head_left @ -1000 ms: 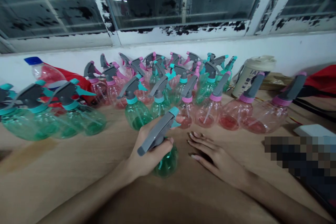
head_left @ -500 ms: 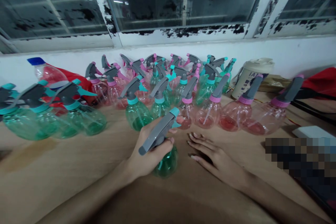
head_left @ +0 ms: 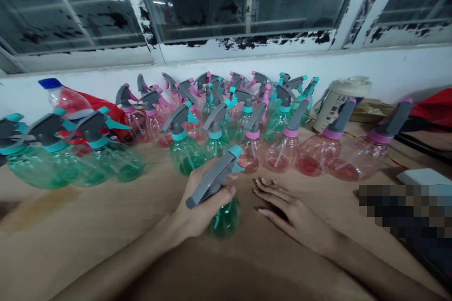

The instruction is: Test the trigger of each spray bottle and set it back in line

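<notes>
A green spray bottle (head_left: 226, 218) with a grey head and turquoise nozzle stands upright on the wooden table (head_left: 148, 240). My left hand (head_left: 201, 202) is wrapped round its neck, just under the trigger head. My right hand (head_left: 289, 211) rests on the table to the right of that bottle, fingers stretched and holding nothing. Beyond my hands stand more spray bottles: a green one (head_left: 187, 155) and a pink one (head_left: 280, 155) are among the nearest. The left fingers are partly hidden behind the spray head.
Several green spray bottles (head_left: 122, 164) line the left side, and rows of pink and green ones reach the wall (head_left: 391, 68). Behind the left group lies a clear bottle with a blue cap (head_left: 51, 83). A pale tumbler (head_left: 332, 103) stands back right, near a white box (head_left: 423, 178).
Almost nothing differs. The view has shifted very slightly; both hands and the held spray bottle stay in the same place.
</notes>
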### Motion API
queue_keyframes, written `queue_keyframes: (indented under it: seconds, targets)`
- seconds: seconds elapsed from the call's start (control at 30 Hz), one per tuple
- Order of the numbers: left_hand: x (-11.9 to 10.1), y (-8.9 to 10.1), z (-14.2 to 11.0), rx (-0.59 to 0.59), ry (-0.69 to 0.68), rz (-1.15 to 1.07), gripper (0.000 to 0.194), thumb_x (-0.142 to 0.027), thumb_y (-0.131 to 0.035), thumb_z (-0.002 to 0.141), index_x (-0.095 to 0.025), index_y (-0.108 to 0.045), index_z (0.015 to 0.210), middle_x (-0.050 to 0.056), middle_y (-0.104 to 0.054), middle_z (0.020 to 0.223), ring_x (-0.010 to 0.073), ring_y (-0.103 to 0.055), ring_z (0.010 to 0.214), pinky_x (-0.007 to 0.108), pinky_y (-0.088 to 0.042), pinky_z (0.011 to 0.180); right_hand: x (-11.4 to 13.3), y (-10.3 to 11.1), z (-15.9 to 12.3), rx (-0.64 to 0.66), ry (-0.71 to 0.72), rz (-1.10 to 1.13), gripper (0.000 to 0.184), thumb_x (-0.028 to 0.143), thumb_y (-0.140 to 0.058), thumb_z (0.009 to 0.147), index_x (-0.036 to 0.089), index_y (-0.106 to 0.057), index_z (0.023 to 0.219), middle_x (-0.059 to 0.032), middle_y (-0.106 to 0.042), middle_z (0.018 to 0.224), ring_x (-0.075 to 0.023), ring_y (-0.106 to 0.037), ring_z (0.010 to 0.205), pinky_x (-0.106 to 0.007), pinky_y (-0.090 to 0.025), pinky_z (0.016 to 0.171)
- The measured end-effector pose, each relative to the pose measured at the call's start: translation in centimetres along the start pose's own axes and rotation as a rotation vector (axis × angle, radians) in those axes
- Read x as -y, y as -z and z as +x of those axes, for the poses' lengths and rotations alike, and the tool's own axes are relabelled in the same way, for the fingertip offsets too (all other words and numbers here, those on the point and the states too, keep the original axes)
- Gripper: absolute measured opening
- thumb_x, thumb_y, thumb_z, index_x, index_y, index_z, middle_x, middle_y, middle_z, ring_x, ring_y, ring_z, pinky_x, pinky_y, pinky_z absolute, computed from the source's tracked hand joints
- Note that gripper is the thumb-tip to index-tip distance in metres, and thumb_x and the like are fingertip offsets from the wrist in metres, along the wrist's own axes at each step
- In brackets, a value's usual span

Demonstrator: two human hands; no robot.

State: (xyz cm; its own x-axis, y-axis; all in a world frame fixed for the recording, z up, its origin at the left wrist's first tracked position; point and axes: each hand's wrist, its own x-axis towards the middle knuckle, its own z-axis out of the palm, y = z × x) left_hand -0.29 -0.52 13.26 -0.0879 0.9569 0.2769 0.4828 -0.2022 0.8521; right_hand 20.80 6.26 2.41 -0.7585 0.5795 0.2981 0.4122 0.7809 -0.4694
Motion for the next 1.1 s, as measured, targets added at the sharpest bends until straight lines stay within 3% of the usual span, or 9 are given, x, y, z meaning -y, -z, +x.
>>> queue_keyframes:
  seconds: [0.2,0.47,0.63,0.7,0.9,1.1]
  targets:
    - [-0.6,0.4,0.1,0.04,-0.001,0.026,0.005,-0.024,-0.05,0.065,-0.022,-0.045,0.063,-0.003,-0.048,0.063,0.0135,-0.045,0.053,0.026,-0.038,0.049,0.0,0.0,0.0,-0.003,0.0,-0.001,0.043,0.034,-0.047,0.089,0.025,-0.044,0.131,-0.002,-0.046,0.137,-0.0198,-0.038,0.128,-0.043,-0.031,0.107]
    - [0.1,0.4,0.0,0.029,-0.041,0.045,0.002,-0.023,-0.052,0.068,-0.023,-0.051,0.07,-0.002,-0.051,0.065,0.0151,-0.047,0.056,0.029,-0.039,0.052,0.0,0.0,0.0,-0.001,0.012,0.001,0.043,0.034,-0.046,0.09,0.026,-0.043,0.132,-0.0025,-0.045,0.138,-0.021,-0.037,0.128,-0.046,-0.03,0.107]
    - [0.3,0.4,-0.2,0.051,-0.01,0.093,0.021,-0.022,-0.051,0.072,-0.025,-0.058,0.092,-0.005,-0.049,0.058,0.0149,-0.046,0.052,0.028,-0.037,0.05,0.0,0.1,0.0,-0.014,0.011,0.006,0.044,0.034,-0.047,0.089,0.027,-0.042,0.132,-0.0026,-0.046,0.137,-0.0219,-0.039,0.127,-0.047,-0.031,0.107]
    - [0.1,0.3,-0.2,0.035,-0.018,0.119,0.021,-0.022,-0.05,0.072,-0.025,-0.058,0.092,-0.005,-0.047,0.057,0.0152,-0.045,0.052,0.028,-0.038,0.05,0.0,0.1,0.0,0.003,0.009,0.0,0.043,0.034,-0.046,0.09,0.025,-0.043,0.132,-0.0032,-0.046,0.137,-0.0215,-0.038,0.128,-0.046,-0.031,0.107]
    - [-0.2,0.2,-0.1,-0.013,-0.073,0.149,0.005,-0.021,-0.05,0.07,-0.023,-0.051,0.075,-0.002,-0.053,0.069,0.0165,-0.051,0.063,0.03,-0.043,0.059,0.0,0.2,0.1,0.028,0.004,-0.018,0.044,0.034,-0.045,0.09,0.023,-0.043,0.132,-0.0031,-0.044,0.138,-0.0203,-0.036,0.129,-0.045,-0.029,0.108]
    - [0.0,0.0,-0.2,-0.019,-0.077,0.143,0.011,-0.022,-0.049,0.07,-0.024,-0.055,0.08,-0.001,-0.057,0.075,0.0156,-0.05,0.059,0.031,-0.046,0.061,0.1,0.2,0.1,-0.007,0.019,0.011,0.043,0.033,-0.047,0.089,0.027,-0.043,0.132,-0.0026,-0.046,0.136,-0.0211,-0.039,0.127,-0.046,-0.031,0.107]
